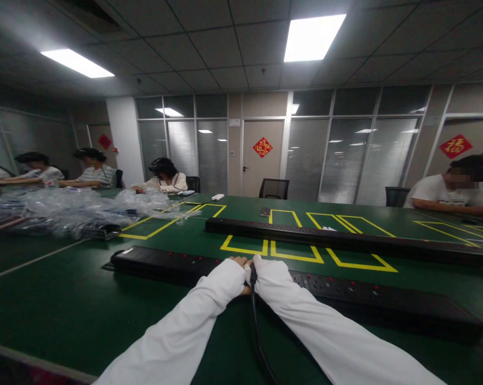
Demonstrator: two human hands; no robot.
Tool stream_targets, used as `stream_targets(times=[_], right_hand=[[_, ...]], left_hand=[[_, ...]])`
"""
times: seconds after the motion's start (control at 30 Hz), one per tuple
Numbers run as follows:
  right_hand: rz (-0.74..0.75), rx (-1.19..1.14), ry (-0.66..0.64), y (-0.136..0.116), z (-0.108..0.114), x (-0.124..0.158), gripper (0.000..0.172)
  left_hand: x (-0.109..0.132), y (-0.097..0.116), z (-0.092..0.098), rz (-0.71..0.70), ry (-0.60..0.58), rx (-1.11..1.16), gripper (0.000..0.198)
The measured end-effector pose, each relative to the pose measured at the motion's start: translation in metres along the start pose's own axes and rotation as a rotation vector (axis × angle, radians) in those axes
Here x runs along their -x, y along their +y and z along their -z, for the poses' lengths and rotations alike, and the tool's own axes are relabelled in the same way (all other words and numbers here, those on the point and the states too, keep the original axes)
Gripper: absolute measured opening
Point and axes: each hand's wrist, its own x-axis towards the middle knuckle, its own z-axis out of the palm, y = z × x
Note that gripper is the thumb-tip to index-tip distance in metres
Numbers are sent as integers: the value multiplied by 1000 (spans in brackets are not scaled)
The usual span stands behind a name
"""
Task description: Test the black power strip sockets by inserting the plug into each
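Observation:
A long black power strip (153, 262) with red switches lies across the green table in front of me. My left hand (240, 262) is closed over the strip's middle, fingers curled on its far side. Pressed against it is my right hand (249, 267), mostly hidden by its white sleeve and closed around a black plug (253, 274). From the plug a black cable (257, 331) hangs down toward me. Whether the plug sits in a socket is hidden by my hands.
Another long black power strip (305, 233) lies farther back, across yellow tape outlines (297, 258). Crumpled clear plastic wrap (81, 208) covers the left side. A phone (265, 212) and a small white object (217, 197) rest beyond. Several people sit around the table.

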Motion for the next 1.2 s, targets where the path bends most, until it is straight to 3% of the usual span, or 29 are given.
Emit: stream_targets(times=[0.23,0.5,1.2], right_hand=[[-11,16,-133,-1,5,-3,35],[-22,27,-172,-1,3,-8,38],[-7,18,-85,-3,3,-4,34]], left_hand=[[1,-1,0,8,-8,6,61],[0,-1,2,15,-23,16,60],[-1,-2,0,4,-20,0,60]])
